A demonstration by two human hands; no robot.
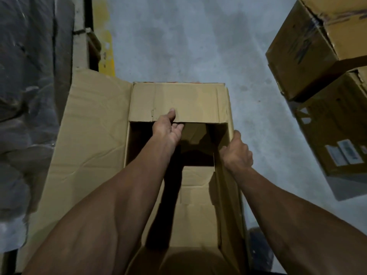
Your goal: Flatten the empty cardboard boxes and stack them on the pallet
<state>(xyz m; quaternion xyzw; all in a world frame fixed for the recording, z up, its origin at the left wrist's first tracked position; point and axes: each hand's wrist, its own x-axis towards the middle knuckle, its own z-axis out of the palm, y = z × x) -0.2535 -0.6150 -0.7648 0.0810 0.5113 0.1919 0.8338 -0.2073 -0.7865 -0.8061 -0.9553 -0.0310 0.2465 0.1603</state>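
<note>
An open brown cardboard box (178,100) stands on the floor right below me, its inside dark. My left hand (168,128) grips the edge of its far flap, thumb on top and fingers curled under. My right hand (237,153) is closed on the top edge of the box's right wall. A large flattened sheet of cardboard (87,139) lies to the left of the box, partly under it. A near flap (196,187) folds down inside the box.
Two closed cardboard boxes (309,46) are stacked at the right, the lower one (333,135) bearing white labels. Plastic-wrapped goods (29,86) fill the left side. A yellow floor marking (107,50) runs beside them. Grey concrete floor (188,36) lies ahead.
</note>
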